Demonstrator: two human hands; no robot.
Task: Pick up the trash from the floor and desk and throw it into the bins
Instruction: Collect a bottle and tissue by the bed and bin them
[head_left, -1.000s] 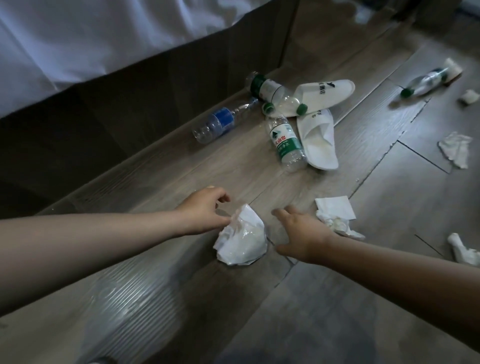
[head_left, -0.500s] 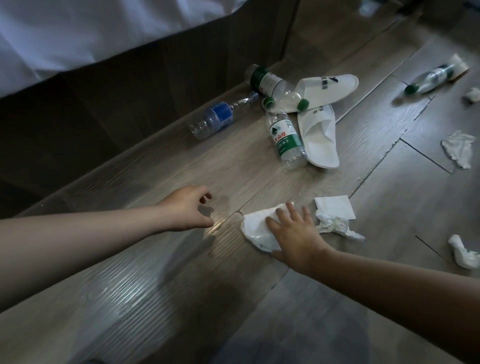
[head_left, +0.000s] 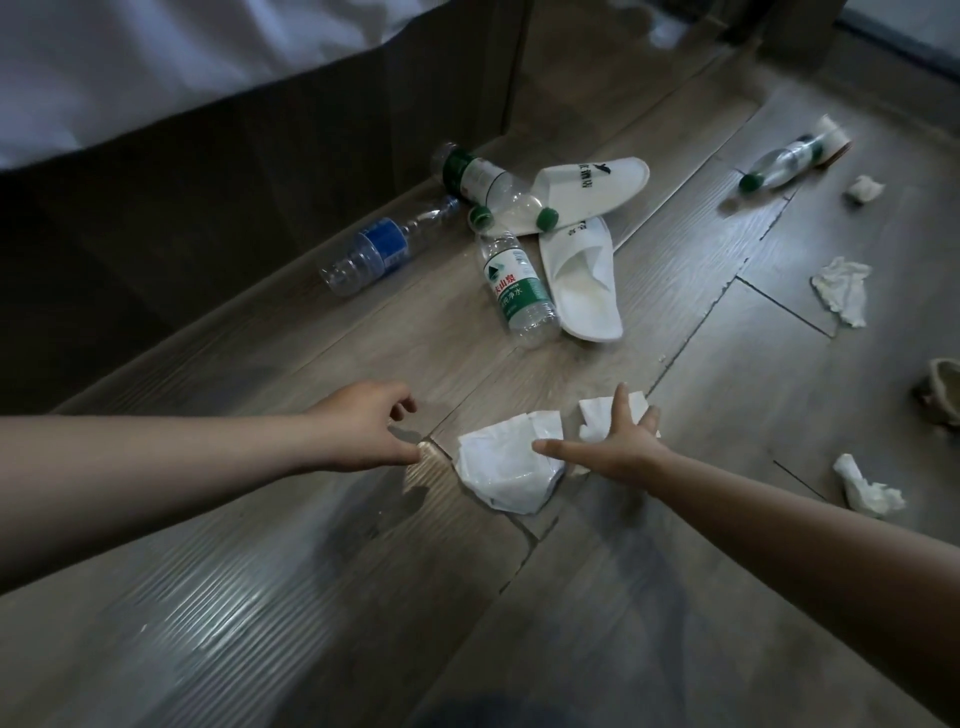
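Wood floor (head_left: 260, 597) beside a dark bed base, dim light. I'm using the big tissue wad (head_left: 506, 467) as ref. It lies spread on the boards, flatter vs 1 sec ago, when it stood bunched up btw both hands. Right hand (head_left: 618, 441): fingers straight & splayed, gripping nothing. Its thumb tip lies over the wad's right edge, and the other fingers reach over a smaller tissue (head_left: 595, 418) just right of the wad. Half a sec ago that palm lay flat on the wad, so it has shifted right. Left hand (head_left: 363, 426) sits left of the wad, apart from it, fingers loosely curled w/ nothing in them; 1 sec ago it touched the wad. Beyond the wad: green-label bottle (head_left: 517, 288), blue-label bottle (head_left: 374, 249) & white slippers (head_left: 582, 280), all unmoved. Well right of the wad lies a crumpled tissue (head_left: 844, 291).
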